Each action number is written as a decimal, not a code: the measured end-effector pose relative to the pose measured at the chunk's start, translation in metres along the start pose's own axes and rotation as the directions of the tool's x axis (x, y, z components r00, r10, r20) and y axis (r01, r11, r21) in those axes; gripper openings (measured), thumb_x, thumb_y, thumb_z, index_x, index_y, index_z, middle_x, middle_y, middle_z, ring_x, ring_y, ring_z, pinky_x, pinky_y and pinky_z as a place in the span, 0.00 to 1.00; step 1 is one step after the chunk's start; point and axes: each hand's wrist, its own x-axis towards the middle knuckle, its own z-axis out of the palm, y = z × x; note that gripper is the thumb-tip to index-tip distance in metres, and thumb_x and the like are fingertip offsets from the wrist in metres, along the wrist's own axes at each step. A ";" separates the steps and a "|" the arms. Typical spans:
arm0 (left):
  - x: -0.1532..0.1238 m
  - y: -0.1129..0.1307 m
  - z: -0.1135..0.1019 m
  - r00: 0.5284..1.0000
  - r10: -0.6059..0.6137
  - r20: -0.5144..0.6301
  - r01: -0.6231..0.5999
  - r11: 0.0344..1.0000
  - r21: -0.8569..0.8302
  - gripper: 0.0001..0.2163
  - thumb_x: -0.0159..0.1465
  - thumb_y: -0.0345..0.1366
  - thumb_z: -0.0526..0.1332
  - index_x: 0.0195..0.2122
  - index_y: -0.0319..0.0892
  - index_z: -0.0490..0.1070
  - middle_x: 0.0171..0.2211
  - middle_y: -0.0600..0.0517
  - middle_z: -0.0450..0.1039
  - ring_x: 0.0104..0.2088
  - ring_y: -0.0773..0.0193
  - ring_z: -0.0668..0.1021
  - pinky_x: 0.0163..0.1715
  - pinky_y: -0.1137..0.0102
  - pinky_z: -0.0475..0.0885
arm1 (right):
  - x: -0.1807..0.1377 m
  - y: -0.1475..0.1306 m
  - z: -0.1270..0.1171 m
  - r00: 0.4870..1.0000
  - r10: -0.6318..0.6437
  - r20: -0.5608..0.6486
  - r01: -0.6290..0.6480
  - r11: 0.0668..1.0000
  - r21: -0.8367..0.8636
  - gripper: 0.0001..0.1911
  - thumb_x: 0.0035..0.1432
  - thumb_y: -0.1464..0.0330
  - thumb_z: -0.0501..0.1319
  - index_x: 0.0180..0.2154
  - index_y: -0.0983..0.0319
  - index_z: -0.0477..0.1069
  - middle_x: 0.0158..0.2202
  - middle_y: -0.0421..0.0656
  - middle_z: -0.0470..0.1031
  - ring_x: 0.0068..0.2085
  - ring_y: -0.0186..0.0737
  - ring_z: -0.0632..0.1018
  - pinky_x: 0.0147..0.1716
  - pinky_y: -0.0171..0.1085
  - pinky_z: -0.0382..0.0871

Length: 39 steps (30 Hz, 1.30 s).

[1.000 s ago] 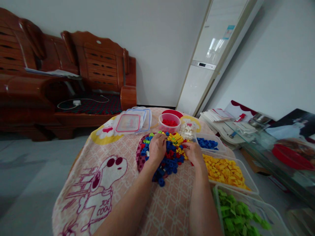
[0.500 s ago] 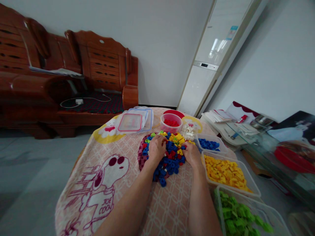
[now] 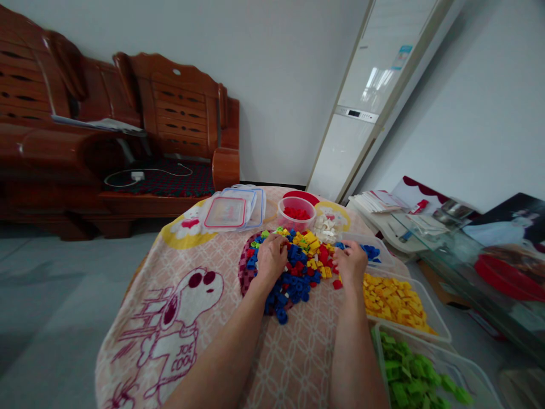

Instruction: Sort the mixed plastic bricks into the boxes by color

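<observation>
A mixed pile of toy building blocks, in blue, red, yellow and green, lies on a dark pink mat in the middle of the table. My left hand rests on the pile's left part with curled fingers; what they hold, if anything, is hidden. My right hand is above the pile's right edge, beside the clear box of blue blocks. Its fingers are pinched together, and a blue building block shows at the fingertips. A loose red block lies below that hand.
Boxes of yellow blocks and green blocks line the right side. Behind the pile stand a round tub of red blocks and a heap of white blocks. Clear lids lie at the back left. A glass-topped table is at right.
My right hand has moved right, off the pile to the edge of the blue-block box. Red and yellow blocks it covered now show. My left hand has stayed nearly still.
</observation>
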 end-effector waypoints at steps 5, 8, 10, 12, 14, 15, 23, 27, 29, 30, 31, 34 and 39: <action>-0.001 0.000 0.000 1.000 0.009 -0.014 -0.010 1.000 -0.011 0.09 0.59 0.28 0.57 0.37 0.43 0.75 0.42 0.49 0.74 0.44 0.60 0.75 0.46 0.67 0.70 | 0.004 0.002 -0.008 0.976 0.112 -0.187 -0.096 0.991 0.092 0.28 0.51 0.66 0.56 0.54 0.69 0.64 0.30 0.49 0.77 0.23 0.42 0.77 0.20 0.36 0.70; 0.000 0.002 -0.001 1.000 0.009 -0.008 -0.009 1.000 -0.014 0.09 0.59 0.28 0.57 0.37 0.42 0.75 0.42 0.48 0.74 0.44 0.60 0.75 0.46 0.67 0.70 | 0.004 0.002 -0.010 0.973 0.104 -0.208 -0.082 0.991 0.110 0.30 0.51 0.66 0.56 0.55 0.70 0.64 0.33 0.51 0.78 0.26 0.43 0.78 0.20 0.36 0.71; 0.000 0.002 -0.002 1.000 0.006 0.003 -0.006 1.000 -0.013 0.09 0.59 0.28 0.57 0.37 0.43 0.75 0.42 0.48 0.75 0.44 0.60 0.75 0.47 0.67 0.70 | 0.004 0.001 -0.010 0.982 0.101 -0.161 -0.086 0.991 0.100 0.27 0.51 0.65 0.56 0.52 0.70 0.68 0.32 0.50 0.78 0.25 0.43 0.78 0.20 0.36 0.70; 0.001 0.002 -0.002 1.000 0.002 0.011 -0.002 1.000 -0.012 0.09 0.59 0.28 0.57 0.37 0.43 0.75 0.42 0.48 0.75 0.44 0.60 0.75 0.47 0.67 0.70 | 0.003 -0.001 -0.009 0.992 0.094 -0.078 -0.089 0.994 0.069 0.22 0.51 0.63 0.55 0.46 0.68 0.72 0.29 0.48 0.78 0.23 0.41 0.78 0.19 0.35 0.70; 0.001 0.001 -0.001 1.000 -0.001 0.013 0.001 1.000 -0.011 0.09 0.59 0.28 0.57 0.37 0.43 0.75 0.42 0.48 0.75 0.45 0.60 0.75 0.48 0.66 0.70 | 0.001 -0.003 -0.009 0.997 0.070 0.041 -0.071 0.997 0.008 0.17 0.51 0.63 0.56 0.39 0.66 0.75 0.25 0.45 0.77 0.21 0.40 0.77 0.19 0.34 0.69; 0.001 0.001 -0.001 1.000 -0.002 0.013 0.002 1.000 -0.011 0.09 0.59 0.28 0.57 0.38 0.43 0.75 0.43 0.48 0.75 0.45 0.60 0.75 0.48 0.66 0.70 | 0.000 -0.005 -0.009 0.991 0.060 0.119 -0.056 0.998 -0.035 0.14 0.50 0.63 0.56 0.35 0.65 0.75 0.23 0.43 0.77 0.20 0.38 0.76 0.19 0.33 0.68; 0.000 0.000 0.000 1.000 0.001 0.015 -0.001 1.000 -0.014 0.09 0.59 0.28 0.57 0.37 0.43 0.75 0.42 0.49 0.74 0.45 0.60 0.75 0.48 0.67 0.69 | -0.021 -0.022 -0.002 0.781 0.209 0.589 -0.045 0.959 -0.281 0.10 0.47 0.65 0.65 0.21 0.62 0.68 0.13 0.38 0.70 0.12 0.33 0.69 0.11 0.28 0.57; 0.001 0.002 -0.001 1.000 0.003 0.018 -0.003 1.000 -0.014 0.09 0.59 0.29 0.57 0.37 0.43 0.75 0.42 0.49 0.74 0.45 0.60 0.75 0.47 0.67 0.69 | -0.023 -0.024 0.005 0.737 0.220 0.640 -0.005 0.947 -0.320 0.11 0.44 0.68 0.67 0.20 0.61 0.66 0.11 0.36 0.67 0.12 0.34 0.69 0.12 0.29 0.58; 0.001 0.002 -0.001 1.000 0.001 0.023 0.000 1.000 -0.012 0.09 0.59 0.29 0.57 0.37 0.43 0.75 0.42 0.49 0.74 0.44 0.60 0.75 0.47 0.67 0.70 | -0.023 -0.022 0.006 0.740 0.222 0.635 0.003 0.943 -0.334 0.10 0.43 0.71 0.67 0.20 0.61 0.66 0.10 0.35 0.67 0.12 0.34 0.69 0.12 0.29 0.59; 0.001 0.002 -0.001 1.000 -0.001 0.024 0.001 1.000 -0.010 0.09 0.59 0.29 0.57 0.37 0.43 0.75 0.42 0.49 0.75 0.44 0.60 0.75 0.47 0.67 0.70 | -0.022 -0.021 0.006 0.741 0.223 0.634 0.006 0.941 -0.337 0.09 0.43 0.72 0.66 0.20 0.61 0.66 0.10 0.35 0.67 0.12 0.34 0.69 0.12 0.29 0.60; 0.001 0.002 -0.001 1.000 0.000 0.022 0.001 1.000 -0.009 0.09 0.59 0.29 0.57 0.37 0.43 0.75 0.42 0.49 0.75 0.44 0.60 0.75 0.47 0.67 0.70 | -0.021 -0.020 0.006 0.740 0.222 0.635 0.009 0.941 -0.339 0.08 0.44 0.73 0.65 0.20 0.61 0.66 0.11 0.35 0.67 0.12 0.34 0.69 0.12 0.29 0.60; 0.000 0.001 -0.001 1.000 0.014 0.007 -0.014 1.000 -0.014 0.09 0.59 0.28 0.57 0.37 0.43 0.75 0.42 0.49 0.74 0.44 0.60 0.75 0.47 0.67 0.69 | -0.020 -0.017 0.003 0.725 0.207 0.656 0.028 0.944 -0.329 0.05 0.45 0.73 0.63 0.21 0.61 0.68 0.11 0.36 0.68 0.13 0.34 0.70 0.13 0.29 0.61; 0.001 0.000 0.000 1.000 0.019 0.005 -0.019 1.000 -0.019 0.08 0.59 0.28 0.58 0.37 0.42 0.75 0.41 0.49 0.75 0.44 0.60 0.75 0.47 0.67 0.70 | -0.016 -0.014 0.001 0.701 0.229 0.675 0.006 0.945 -0.327 0.03 0.46 0.73 0.61 0.24 0.63 0.73 0.12 0.36 0.69 0.14 0.34 0.71 0.13 0.28 0.61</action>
